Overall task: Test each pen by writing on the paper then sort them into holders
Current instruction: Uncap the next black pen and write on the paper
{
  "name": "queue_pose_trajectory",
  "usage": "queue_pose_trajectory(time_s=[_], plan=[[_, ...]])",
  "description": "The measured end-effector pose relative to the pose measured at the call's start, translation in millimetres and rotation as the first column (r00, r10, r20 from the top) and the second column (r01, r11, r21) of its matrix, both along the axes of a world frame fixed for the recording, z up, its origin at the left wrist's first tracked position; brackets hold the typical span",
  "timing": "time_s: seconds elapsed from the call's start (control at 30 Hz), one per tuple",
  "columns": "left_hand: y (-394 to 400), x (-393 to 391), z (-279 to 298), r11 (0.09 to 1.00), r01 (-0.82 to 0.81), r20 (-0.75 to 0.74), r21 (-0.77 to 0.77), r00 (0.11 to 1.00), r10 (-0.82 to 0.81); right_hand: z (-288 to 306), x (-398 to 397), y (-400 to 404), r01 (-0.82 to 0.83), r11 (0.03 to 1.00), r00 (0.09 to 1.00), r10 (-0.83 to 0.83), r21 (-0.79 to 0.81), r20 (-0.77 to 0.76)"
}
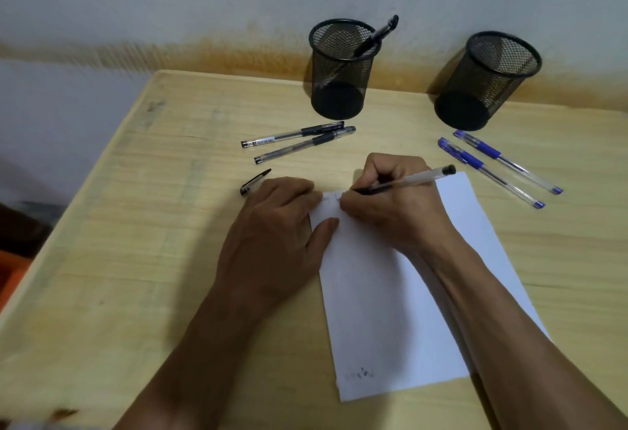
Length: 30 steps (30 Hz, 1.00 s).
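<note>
Now the right hand [387,205] pinches the black pen [404,181]; press lightly, keeping the left hand [282,222] (fingers flat) steadying the paper [390,293] against sliding.

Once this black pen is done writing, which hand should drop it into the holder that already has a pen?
Probably the right hand: it already grips the black pen, while the left hand rests on the paper. That holder stands straight ahead.
</note>
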<state>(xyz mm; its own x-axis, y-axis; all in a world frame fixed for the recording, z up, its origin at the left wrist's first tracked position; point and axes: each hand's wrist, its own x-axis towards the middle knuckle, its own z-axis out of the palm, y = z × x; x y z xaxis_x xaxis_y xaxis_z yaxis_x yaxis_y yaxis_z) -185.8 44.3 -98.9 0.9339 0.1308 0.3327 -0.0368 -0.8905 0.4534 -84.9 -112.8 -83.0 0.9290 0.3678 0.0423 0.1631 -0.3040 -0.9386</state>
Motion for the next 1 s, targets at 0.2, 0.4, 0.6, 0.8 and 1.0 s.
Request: queue_pose_trajectory(time_s=[0.2,0.4,0.6,0.8,1.0], plan=[[0.6,0.8,-1.8,1.0,-0.008,-0.023,-0.008,1.0,0.007,-2.8,-1.0,0.4,0.03,1.0,1.0,-0.03,0.007,0.002],[0.1,0.8,-1.1,1.0,-0.008,-0.012,-0.02,1.0,0.008,-1.8,-1.3,-0.2,0.008,1.0,0.999,-0.008,-0.001,0.045],[0.1,0.5,1.0,1.0,-0.006,-0.019,-0.017,1.0,0.006,-3.5,-0.3,-2.1,0.029,0.998,0.999,-0.03,0.053,0.017],[0.1,0.7,0.5,1.0,-0.009,-0.014,-0.022,1.0,0.009,-2.4,-1.3,-0.8,0.02,0.999,0.999,-0.021,0.026,0.045],[0.5,0.5,0.2,1.0,-0.006,-0.012,-0.022,1.0,0.006,-1.5,-1.4,-2.6,0.02,0.999,0.999,-0.022,0.041,0.049]])
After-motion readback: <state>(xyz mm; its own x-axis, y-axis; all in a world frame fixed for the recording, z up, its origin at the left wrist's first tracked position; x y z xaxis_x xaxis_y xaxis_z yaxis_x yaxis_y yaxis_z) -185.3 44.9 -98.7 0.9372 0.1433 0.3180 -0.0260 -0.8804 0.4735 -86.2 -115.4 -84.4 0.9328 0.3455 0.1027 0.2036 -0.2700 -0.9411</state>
